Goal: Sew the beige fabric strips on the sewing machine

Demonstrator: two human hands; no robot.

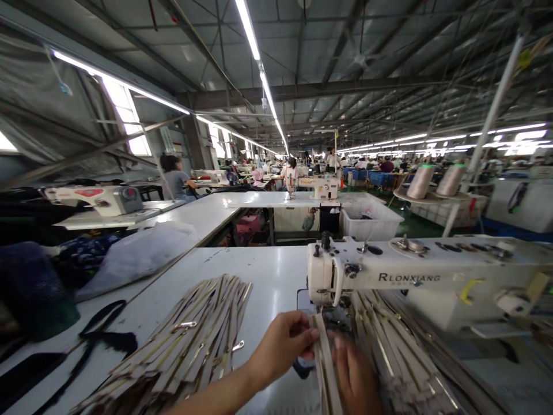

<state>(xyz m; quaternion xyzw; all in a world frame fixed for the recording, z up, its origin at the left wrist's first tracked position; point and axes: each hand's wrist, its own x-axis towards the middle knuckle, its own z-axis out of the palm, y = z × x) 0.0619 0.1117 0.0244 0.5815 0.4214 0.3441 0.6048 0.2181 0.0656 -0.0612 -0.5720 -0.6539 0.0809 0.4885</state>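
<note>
A beige zipper [327, 369] with metallic teeth runs from the sewing machine's needle area down toward me. My left hand [287, 340] pinches its upper left edge, close below the presser foot. On the zipper's right side is my right hand [352, 369], blurred and partly in shadow; its fingertips are near the strip, but their grip cannot be made out. The white sewing machine [389, 274] stands just beyond both hands. Left of my forearm lies a fanned pile of beige zippers [190, 340] with shiny pulls. Another pile of zippers [401, 351] lies under the machine arm.
A black strap [101, 328] lies at the table's left, near a white plastic bag [142, 253]. Two thread cones [421, 181] stand at right behind the machine. Farther off are a white bin [369, 219], another sewing machine [322, 187] and a seated person [175, 178].
</note>
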